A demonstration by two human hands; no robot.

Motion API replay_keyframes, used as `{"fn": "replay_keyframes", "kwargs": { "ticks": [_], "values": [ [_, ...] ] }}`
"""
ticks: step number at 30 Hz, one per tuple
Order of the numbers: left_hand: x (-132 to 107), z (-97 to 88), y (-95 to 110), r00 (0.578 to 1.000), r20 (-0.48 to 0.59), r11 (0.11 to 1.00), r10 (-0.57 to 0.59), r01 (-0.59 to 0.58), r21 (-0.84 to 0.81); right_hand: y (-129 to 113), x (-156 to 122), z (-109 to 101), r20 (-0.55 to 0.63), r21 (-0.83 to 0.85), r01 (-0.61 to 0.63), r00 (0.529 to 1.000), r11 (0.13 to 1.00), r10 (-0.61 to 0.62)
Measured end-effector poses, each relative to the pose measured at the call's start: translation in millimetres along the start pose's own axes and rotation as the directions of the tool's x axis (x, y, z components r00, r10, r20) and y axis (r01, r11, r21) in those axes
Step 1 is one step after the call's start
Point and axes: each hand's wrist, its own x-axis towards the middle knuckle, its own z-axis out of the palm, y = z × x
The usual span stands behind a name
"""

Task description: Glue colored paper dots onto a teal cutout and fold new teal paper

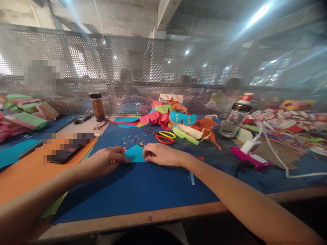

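A small light-blue paper piece (pixel 135 154) lies on the dark blue mat (pixel 143 190). My left hand (pixel 106 160) rests at its left edge, fingers curled and pinching the paper. From the right, my right hand (pixel 159 154) presses on the same piece with its fingers bent down onto it. Just behind the hands lie scissors (pixel 165 136) with yellow and red handles, and small paper scraps are scattered around them.
A heap of coloured paper cut-outs (pixel 173 119) sits behind the scissors. An orange sheet (pixel 22 173) with a phone (pixel 65 153) lies left. A dark jar (pixel 98 107), a clear bottle (pixel 236 117), a pink device (pixel 251 158) with white cable, and a mesh screen stand around.
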Motion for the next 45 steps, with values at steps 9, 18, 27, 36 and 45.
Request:
{"fn": "replay_keyframes", "kwargs": {
  "ticks": [9, 18, 27, 36, 45],
  "values": [
    [0.3, -0.8, 3.2, 1.0, 0.008, 0.999, 0.0, 0.0, 0.042, -3.9, 0.6, 12.6, -0.067, -0.071, 0.117, 0.99, 0.991, -0.121],
    [0.5, -0.9, 6.2, 1.0, 0.01, 0.995, -0.018, 0.017, 0.097, -2.4, 4.4, 18.3, -0.096, -0.084, 0.151, 0.983, 0.985, -0.158],
    [1.1, -0.5, 9.3, 1.0, 0.0, 0.991, -0.009, 0.009, 0.131, -8.8, 5.6, 16.7, -0.092, -0.093, 0.166, 0.98, 0.982, -0.174],
    [0.6, 1.3, 10.4, 1.0, -0.022, 0.989, 0.007, -0.004, 0.148, -14.5, 3.1, 15.1, -0.072, -0.141, 0.14, 0.986, 0.98, -0.151],
    [0.9, 1.2, 10.3, 1.0, -0.006, 0.988, 0.007, -0.006, 0.151, -18.1, 3.6, 13.6, -0.062, -0.198, 0.157, 0.983, 0.968, -0.172]
  ]
}}
